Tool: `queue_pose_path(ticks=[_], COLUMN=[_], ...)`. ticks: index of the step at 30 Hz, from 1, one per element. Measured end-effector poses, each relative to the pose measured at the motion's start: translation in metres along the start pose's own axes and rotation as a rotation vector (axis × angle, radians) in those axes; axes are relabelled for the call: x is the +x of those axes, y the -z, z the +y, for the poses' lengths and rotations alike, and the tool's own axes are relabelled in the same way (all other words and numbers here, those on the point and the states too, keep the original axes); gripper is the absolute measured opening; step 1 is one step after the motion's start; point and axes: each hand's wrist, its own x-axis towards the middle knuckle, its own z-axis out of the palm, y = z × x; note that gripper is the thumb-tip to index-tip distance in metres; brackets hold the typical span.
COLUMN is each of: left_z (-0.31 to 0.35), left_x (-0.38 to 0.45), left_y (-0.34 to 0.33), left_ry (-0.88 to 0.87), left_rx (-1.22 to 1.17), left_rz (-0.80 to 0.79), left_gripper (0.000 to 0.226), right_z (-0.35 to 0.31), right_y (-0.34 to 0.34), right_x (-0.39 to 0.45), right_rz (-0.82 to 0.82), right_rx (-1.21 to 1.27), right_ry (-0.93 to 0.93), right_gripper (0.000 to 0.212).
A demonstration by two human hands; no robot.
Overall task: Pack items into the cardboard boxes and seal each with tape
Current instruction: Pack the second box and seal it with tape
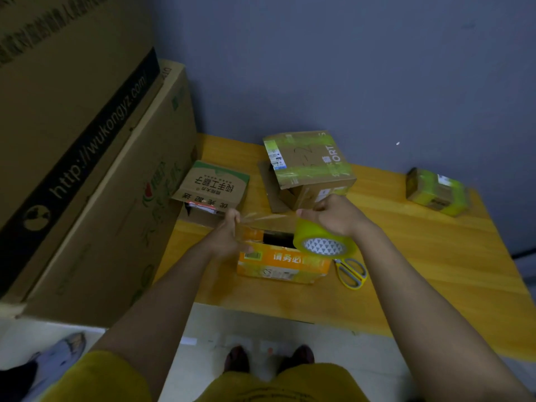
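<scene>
Big cartons (87,169) stood stacked at far left, beside the wooden table (420,271). Left hand (229,236) was raised over the orange box (282,265), fingers pinching the free end of the clear tape strip (261,219). Strip ran taut w/ the tape roll (324,239), gripped by right hand (336,216) above box's right end. Box top looked partly open. Yellow scissors (351,272) lay just right of box. Taped boxes (307,163) sat behind, small parcel (436,191) far right.

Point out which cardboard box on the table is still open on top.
The orange box under the hands: its top shows a dark gap, unlike the two taped boxes behind.
</scene>
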Motion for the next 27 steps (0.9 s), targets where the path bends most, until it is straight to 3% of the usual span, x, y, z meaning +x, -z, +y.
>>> queue_pose_path(ticks=[11,18,24,27], left_z=[-0.013,-0.024,-0.033,-0.033], left_x=[0.013,0.015,0.005,-0.005], left_y=[-0.016,-0.016,0.013,0.015], left_ry=[-0.042,-0.071,0.095,0.173], left_rx=[-0.060,-0.091,-0.188,-0.299], left_rz=[0.176,0.175,-0.017,0.033], left_gripper=[0.054,0.052,0.059,0.032], right_z=[0.004,0.014,0.003,-0.004], right_y=[-0.017,-0.036,-0.038,-0.043], right_x=[0.013,0.025,0.035,0.038], right_rz=[0.022,-0.019,-0.089,-0.099], right_rx=[0.024,-0.060,-0.162,-0.208], right_ry=[0.019,0.018,0.001,-0.001], right_gripper=[0.062,0.062,0.060,0.059])
